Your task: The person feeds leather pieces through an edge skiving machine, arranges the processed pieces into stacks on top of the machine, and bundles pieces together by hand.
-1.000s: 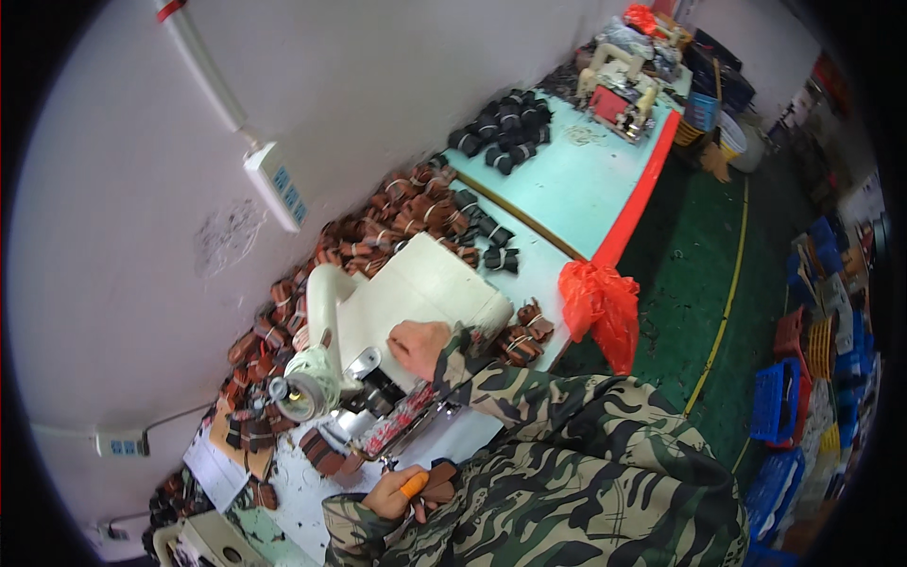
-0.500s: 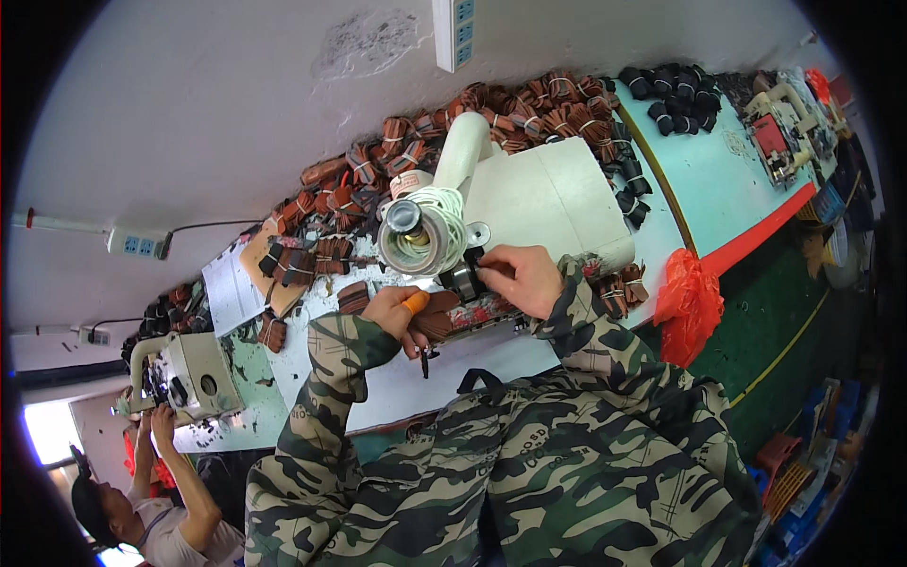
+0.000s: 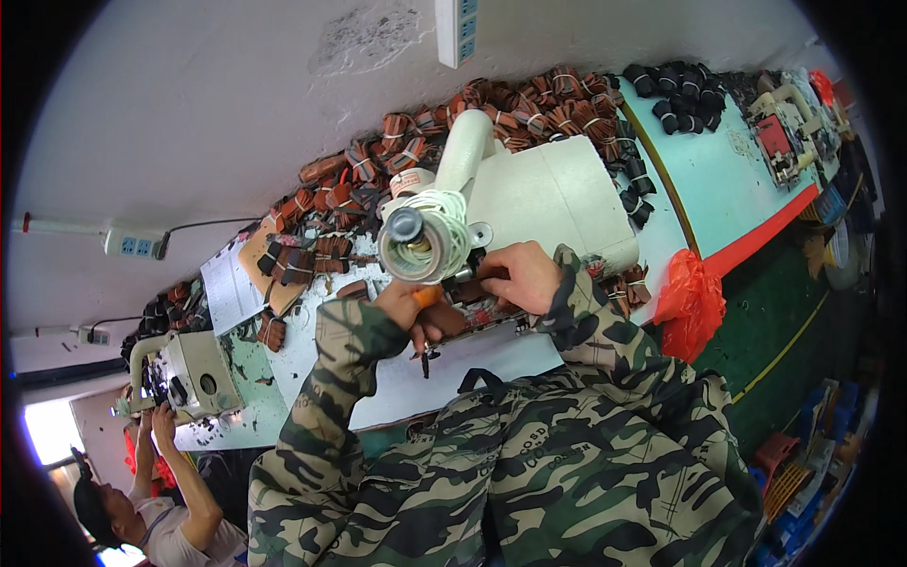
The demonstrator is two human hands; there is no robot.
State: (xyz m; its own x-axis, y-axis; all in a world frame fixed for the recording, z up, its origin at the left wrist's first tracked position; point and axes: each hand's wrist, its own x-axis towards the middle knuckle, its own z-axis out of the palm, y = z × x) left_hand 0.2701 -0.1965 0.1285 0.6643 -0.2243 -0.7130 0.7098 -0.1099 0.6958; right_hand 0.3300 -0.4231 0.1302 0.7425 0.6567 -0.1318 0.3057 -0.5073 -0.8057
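Observation:
A cream bench machine (image 3: pixel 548 194), which looks like a leather-working machine, stands before me with a ring of pale cord (image 3: pixel 452 213) wound round its round head. My left hand (image 3: pixel 402 304), an orange cover on one finger, holds brown leather pieces (image 3: pixel 446 319) at the machine's near edge, just below the head. My right hand (image 3: pixel 524 276) is closed at the front of the machine, right of the head. Its fingertips are bent in against the dark working part, and what they hold, if anything, is hidden.
Bundles of brown strips (image 3: pixel 406 142) are heaped along the wall. Black bundles (image 3: pixel 675 94) lie at the far right. A red plastic bag (image 3: pixel 690 298) hangs off the table's right edge. At the lower left another person (image 3: pixel 175 515) works at a second machine (image 3: pixel 194 378).
My left hand has shifted slightly right, bringing the leather closer to the working part. My right hand's fingers have curled further in and down over the front of the machine.

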